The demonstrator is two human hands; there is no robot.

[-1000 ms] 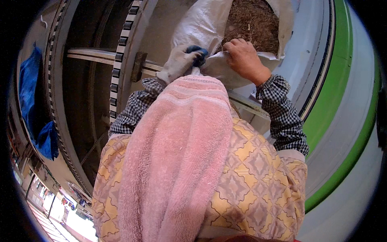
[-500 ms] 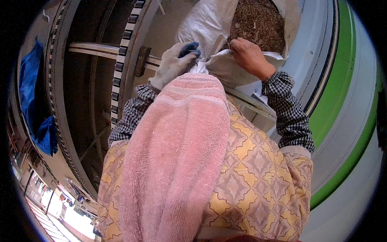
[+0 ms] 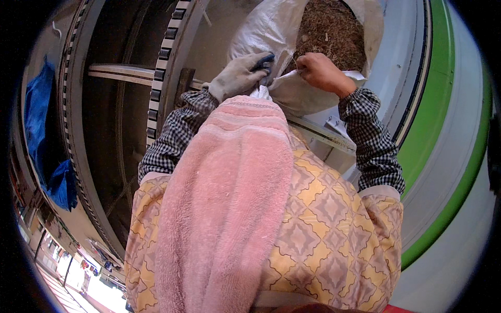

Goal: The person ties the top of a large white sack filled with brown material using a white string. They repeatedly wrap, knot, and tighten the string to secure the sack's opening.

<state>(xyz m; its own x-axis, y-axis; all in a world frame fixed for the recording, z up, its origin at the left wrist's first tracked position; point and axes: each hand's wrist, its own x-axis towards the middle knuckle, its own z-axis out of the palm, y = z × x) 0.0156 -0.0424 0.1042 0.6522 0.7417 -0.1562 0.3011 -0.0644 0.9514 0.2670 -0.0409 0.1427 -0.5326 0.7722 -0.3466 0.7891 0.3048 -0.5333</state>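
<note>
A white woven sack (image 3: pixel 261 34) lies ahead of me, its mouth turned toward the far right. Inside is a brown, dry, shredded plant-like material (image 3: pixel 334 31). My left hand (image 3: pixel 240 75), in a pale work glove with dark blue fingertips, is curled closed on the sack's gathered near edge. Bare and pinched shut, my right hand (image 3: pixel 324 73) holds the near rim of the sack's mouth. Between the two hands the rim is drawn into a fold. Its fingertips partly hide what exactly is pinched. A pink towel (image 3: pixel 224 198) hangs down in front of me, its far end close beneath the left hand.
On the left runs a dark metal frame with a black-and-white toothed strip (image 3: pixel 166 52). A blue cloth (image 3: pixel 39 104) hangs farther left. To the right stands a green and grey machine panel (image 3: pixel 436 120). A metal rail (image 3: pixel 323 134) crosses below the sack.
The left hand has shifted slightly right along the sack's edge, its fingers more turned down. My right hand stays pinched at the rim, with a slight shift downward.
</note>
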